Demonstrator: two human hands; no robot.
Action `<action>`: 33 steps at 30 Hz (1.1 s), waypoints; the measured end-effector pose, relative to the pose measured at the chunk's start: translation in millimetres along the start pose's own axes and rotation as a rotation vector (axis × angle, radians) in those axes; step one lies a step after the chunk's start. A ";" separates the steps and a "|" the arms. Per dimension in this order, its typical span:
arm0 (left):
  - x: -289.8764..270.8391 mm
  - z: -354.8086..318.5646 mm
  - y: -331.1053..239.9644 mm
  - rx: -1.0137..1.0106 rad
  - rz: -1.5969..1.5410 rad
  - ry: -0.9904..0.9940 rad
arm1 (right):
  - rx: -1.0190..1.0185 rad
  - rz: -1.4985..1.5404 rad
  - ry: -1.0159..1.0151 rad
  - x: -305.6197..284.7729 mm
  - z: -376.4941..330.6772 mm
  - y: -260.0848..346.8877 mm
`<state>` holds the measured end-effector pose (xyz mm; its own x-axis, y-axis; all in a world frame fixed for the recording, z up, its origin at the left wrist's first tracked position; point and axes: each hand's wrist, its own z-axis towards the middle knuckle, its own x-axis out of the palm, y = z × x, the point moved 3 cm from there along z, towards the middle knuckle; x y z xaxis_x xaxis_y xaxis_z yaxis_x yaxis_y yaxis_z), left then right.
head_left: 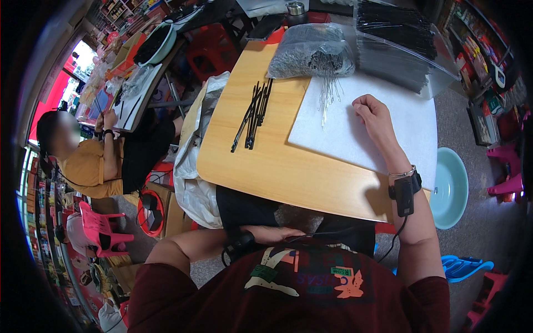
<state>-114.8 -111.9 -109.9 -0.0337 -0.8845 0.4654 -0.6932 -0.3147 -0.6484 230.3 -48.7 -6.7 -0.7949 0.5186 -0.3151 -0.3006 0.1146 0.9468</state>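
My right hand (372, 115) is over the white foam board (411, 119), its fingers curled in toward the thumb; whether anything small is between them is hidden. My left hand (273, 234) lies in my lap with its fingers stretched out, holding nothing. To the left of my right hand, thin silvery wire pieces (328, 100) spill onto the board from a clear plastic bag (311, 53) packed with more of them. Several slim black sticks (254, 119) lie loosely together on the wooden table (244, 177), left of the board.
A clear bin (400, 77) full of black sticks stands at the far right of the table. On the floor to the right are a pale green basin (448, 188) and a blue plastic item (466, 268). A co-worker (91, 166) sits at another table on the left.
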 end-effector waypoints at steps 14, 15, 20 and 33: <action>-1.6 1.5 0.2 -0.191 -0.176 0.048 | -0.026 -0.025 -0.007 -0.6 1.2 -0.5; -5.1 4.8 6.6 -0.110 -0.090 0.015 | -0.018 -0.023 0.004 -0.8 1.1 -0.8; -9.1 12.6 11.5 -0.021 -0.009 -0.011 | -0.041 -0.007 0.011 1.5 0.1 0.8; -4.2 19.7 22.5 0.006 -0.055 0.012 | -0.031 -0.025 -0.005 0.4 -0.9 3.5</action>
<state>-116.1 -122.1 -138.3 -0.0047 -0.8617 0.5074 -0.6903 -0.3644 -0.6251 228.4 -48.8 -3.5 -0.7843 0.5200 -0.3384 -0.3369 0.1012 0.9361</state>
